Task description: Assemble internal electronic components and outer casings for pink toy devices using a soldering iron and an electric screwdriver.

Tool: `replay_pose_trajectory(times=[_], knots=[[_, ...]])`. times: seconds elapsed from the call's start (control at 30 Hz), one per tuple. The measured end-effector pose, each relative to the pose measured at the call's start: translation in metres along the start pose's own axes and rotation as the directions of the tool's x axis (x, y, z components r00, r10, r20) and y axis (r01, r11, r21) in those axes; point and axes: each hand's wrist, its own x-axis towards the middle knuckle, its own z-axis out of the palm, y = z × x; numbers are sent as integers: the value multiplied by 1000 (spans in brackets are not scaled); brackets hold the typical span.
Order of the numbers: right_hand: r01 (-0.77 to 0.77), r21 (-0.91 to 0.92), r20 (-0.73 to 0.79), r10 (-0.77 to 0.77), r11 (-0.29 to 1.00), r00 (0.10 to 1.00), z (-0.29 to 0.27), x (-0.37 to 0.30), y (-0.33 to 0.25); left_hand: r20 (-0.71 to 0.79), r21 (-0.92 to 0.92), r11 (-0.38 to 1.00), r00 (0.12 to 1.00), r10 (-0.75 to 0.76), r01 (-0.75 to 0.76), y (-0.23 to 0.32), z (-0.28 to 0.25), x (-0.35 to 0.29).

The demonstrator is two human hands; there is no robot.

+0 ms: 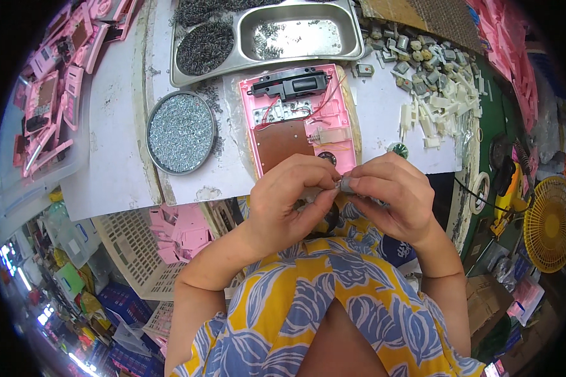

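Both my hands meet in front of a pink plastic housing (pixel 347 119). Between the fingertips of my right hand (pixel 393 195) is a small grey metal motor (pixel 346 185). The fingers of my left hand (pixel 295 195) are pinched at the motor's near-left end; whatever tiny part they hold there is too small to name. Just beyond my fingers, the housing carries a black plastic unit (pixel 295 84), a metal plate (pixel 283 112) with red wires, a brown board (pixel 283 146) and a black round part (pixel 326 158), partly covered by my hand.
A round tray of small screws (pixel 181 132) stands left of the housing. Behind it lies a steel tray (pixel 295 56) with dark springs. Loose motors (pixel 421 69) and white plastic parts (pixel 440 107) are heaped at right. Pink housings fill a bin (pixel 69 169) at far left; a yellow fan (pixel 547 223) stands right.
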Motion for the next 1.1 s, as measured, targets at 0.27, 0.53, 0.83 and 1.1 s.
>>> replay_pose_trajectory(times=[0.27,0.53,0.83,1.1], knots=[[-16,-61,-36,14,998,999,-17,-3,14,20,174,970,984,-177,171,-7,-12,39],[-71,-99,-95,62,993,994,-22,-6,34,75,825,551,991,113,-125,-37,0,77],[-207,-256,74,233,944,970,-5,20,54,-237,410,901,971,-40,138,-47,-30,28],[-93,-511,150,196,855,969,8,51,60,-238,508,860,967,90,45,-49,-28,32]])
